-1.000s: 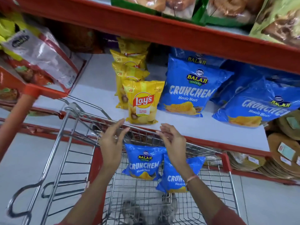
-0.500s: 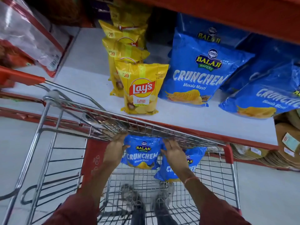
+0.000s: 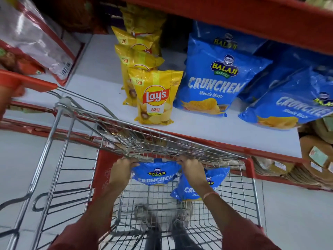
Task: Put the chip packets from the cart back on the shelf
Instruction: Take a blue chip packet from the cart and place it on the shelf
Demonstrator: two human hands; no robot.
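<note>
Two small blue Balaji Crunchem packets lie inside the wire cart [image 3: 255, 192]. My left hand [image 3: 121, 173] and my right hand [image 3: 191, 170] both grip the top edge of the nearer blue packet [image 3: 155, 175], one at each upper corner. The second blue packet [image 3: 193, 190] sits to its right, partly hidden under my right wrist. On the white shelf [image 3: 100, 91] above the cart stand a row of yellow Lay's packets [image 3: 155, 97] and large blue Crunchem bags [image 3: 215, 78].
A red upper shelf edge [image 3: 234, 17] overhangs the bags. Another large blue bag [image 3: 288, 107] lies at the right, with brown round packs [image 3: 319, 156] below it. A clear red-trimmed bag [image 3: 39, 42] sits at the left. The cart's folded child seat flap [image 3: 126, 134] crosses in front.
My hands dropped from above the cart rim down into the cart and closed on the top corners of the nearer blue packet. The view tilted downward.
</note>
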